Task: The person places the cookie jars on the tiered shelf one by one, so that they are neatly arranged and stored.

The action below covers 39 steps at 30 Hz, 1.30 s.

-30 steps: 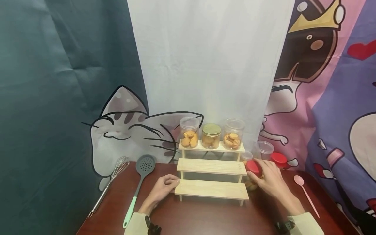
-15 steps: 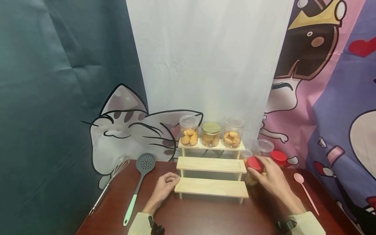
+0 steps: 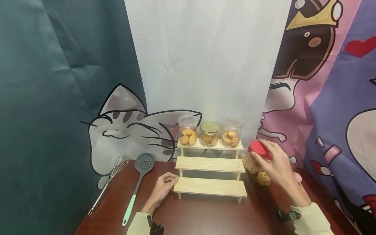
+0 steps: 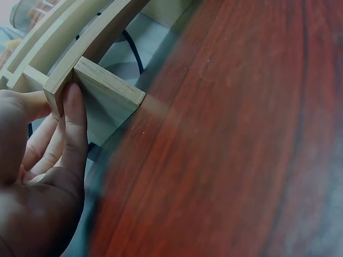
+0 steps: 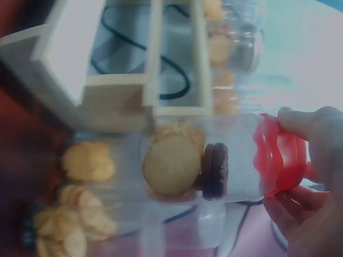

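Note:
My right hand (image 3: pixel 277 163) grips a clear jar of cookies (image 3: pixel 251 165) by its red lid (image 3: pixel 257 148), beside the right end of a three-tier wooden stand (image 3: pixel 210 187). In the right wrist view, a pale round cookie (image 5: pixel 172 165) and a dark sandwich cookie (image 5: pixel 215 171) show inside this jar. My left hand (image 3: pixel 162 188) pinches the left end of the stand's lowest shelf between thumb and fingers, and the left wrist view shows the shelf end (image 4: pixel 60 88) there. On the top tier stand two clear-lidded cookie jars (image 3: pixel 188 132) (image 3: pixel 231 133) and a gold-lidded one (image 3: pixel 210 134).
More cookie jars stand right of the stand, partly hidden by my right hand; one shows a chocolate-chip cookie (image 3: pixel 263 178). A whisk (image 3: pixel 108 186) and a slotted turner (image 3: pixel 144 164) lie left. A pink spoon (image 3: pixel 298 177) is mostly covered by the right arm. Printed curtains hang behind.
My right hand has raised the red-lidded jar up from beside the stand's right end, uncovering a cookie behind it. The left hand stays at the lowest shelf.

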Tool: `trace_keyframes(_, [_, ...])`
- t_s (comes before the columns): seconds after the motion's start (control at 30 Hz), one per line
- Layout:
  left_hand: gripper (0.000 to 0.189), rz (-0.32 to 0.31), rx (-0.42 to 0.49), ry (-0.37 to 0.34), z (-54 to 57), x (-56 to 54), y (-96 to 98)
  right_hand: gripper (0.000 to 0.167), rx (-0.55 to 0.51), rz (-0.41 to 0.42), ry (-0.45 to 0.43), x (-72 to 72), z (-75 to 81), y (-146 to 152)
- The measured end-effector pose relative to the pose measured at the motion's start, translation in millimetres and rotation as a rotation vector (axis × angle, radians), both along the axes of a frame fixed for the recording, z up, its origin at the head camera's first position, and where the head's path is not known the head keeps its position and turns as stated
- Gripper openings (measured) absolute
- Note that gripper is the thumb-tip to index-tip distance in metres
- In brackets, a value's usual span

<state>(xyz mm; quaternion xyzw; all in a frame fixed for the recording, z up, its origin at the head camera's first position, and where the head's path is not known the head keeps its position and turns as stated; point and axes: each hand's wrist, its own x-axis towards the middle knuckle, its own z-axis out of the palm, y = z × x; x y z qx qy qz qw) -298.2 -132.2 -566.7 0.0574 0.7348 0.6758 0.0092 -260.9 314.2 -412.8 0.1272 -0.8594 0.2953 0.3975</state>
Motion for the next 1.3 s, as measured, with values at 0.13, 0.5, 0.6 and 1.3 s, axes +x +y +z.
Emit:
trace_keyframes(0.13, [0.032, -0.023, 0.011, 0.002, -1.3, -1.5, -0.2, 0.062, -0.013, 0.017, 0.008, -1.5, 15.1, -13])
trace_keyframes(0.5, [0.036, -0.052, 0.066, -0.038, -7.9, 1.3, 3.6, 0.060, -0.086, 0.156, -0.049, -13.1, 13.5, -73])
trace_keyframes(0.6, [0.037, -0.055, 0.070, -0.044, -8.3, 2.3, 3.3, 0.060, -0.114, 0.174, -0.070, -16.5, 13.3, -88])
trace_keyframes(1.3, [0.036, -0.070, 0.076, -0.031, -6.1, 0.0, -1.2, 0.067, -0.096, 0.333, -0.188, -42.6, 12.4, -162])
